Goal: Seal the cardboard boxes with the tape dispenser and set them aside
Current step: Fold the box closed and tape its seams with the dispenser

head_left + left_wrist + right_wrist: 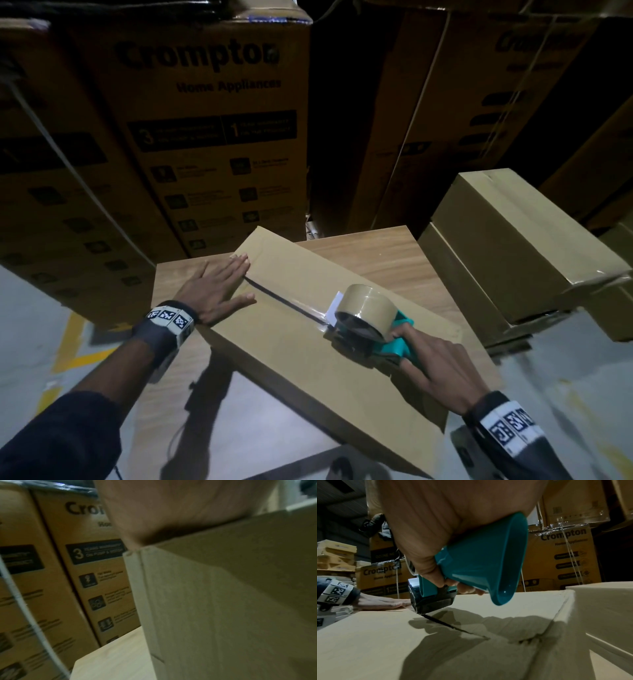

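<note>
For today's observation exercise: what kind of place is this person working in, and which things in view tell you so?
Probably a warehouse or stockroom: tall stacks of printed Crompton appliance cartons, plain cardboard boxes piled beside the wooden table, and yellow floor markings.

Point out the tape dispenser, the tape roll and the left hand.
tape dispenser (476,563), right wrist view, teal handle.
tape roll (366,308), head view, outer side.
left hand (214,286), head view, back of hand.

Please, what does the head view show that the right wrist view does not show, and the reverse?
Only the head view shows the brown tape roll and the plain cardboard boxes stacked at the right. Only the right wrist view shows the still untaped seam behind the teal tape dispenser. Both show the left hand flat on the long cardboard box and the right hand gripping the dispenser.
</note>
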A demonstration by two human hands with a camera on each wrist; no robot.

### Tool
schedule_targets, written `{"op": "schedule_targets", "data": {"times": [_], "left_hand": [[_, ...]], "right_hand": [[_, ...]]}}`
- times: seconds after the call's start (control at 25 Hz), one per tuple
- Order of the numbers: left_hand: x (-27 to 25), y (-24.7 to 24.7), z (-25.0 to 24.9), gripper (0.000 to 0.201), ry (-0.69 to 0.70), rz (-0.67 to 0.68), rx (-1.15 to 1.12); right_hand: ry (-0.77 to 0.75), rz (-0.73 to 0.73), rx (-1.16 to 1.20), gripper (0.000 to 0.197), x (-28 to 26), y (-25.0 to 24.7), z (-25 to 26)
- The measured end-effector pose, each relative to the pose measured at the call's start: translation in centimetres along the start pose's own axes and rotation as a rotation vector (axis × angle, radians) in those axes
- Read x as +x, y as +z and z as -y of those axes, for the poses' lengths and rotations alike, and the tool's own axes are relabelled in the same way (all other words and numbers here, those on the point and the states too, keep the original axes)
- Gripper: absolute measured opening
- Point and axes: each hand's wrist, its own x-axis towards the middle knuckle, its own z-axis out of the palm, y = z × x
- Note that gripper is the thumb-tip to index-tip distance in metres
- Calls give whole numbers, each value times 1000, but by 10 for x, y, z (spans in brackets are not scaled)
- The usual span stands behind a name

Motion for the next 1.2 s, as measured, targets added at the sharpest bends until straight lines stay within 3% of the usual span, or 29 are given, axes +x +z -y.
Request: {"op": "schedule_targets", "data": {"times": [0.28,0.6,0.8,1.08,1.2], "left_hand": [[3,3,-2,94,-37,-21,-35],[5,5,-3,101,-38,-31,-19],[3,7,-9,104,-59,-59,3],[1,6,-10,97,-38,-83,-1],[-2,3,-22,102,-33,-60,11]], "right_hand": [[-39,-16,21,33,-1,-13,-11],[87,-63,-16,44,-81,-41,-63],[83,-60,-26,39,-82,-17,-70],[163,-196,83,27,-93,35,-90],[179,-185,116,33,-92,49,-100]]}}
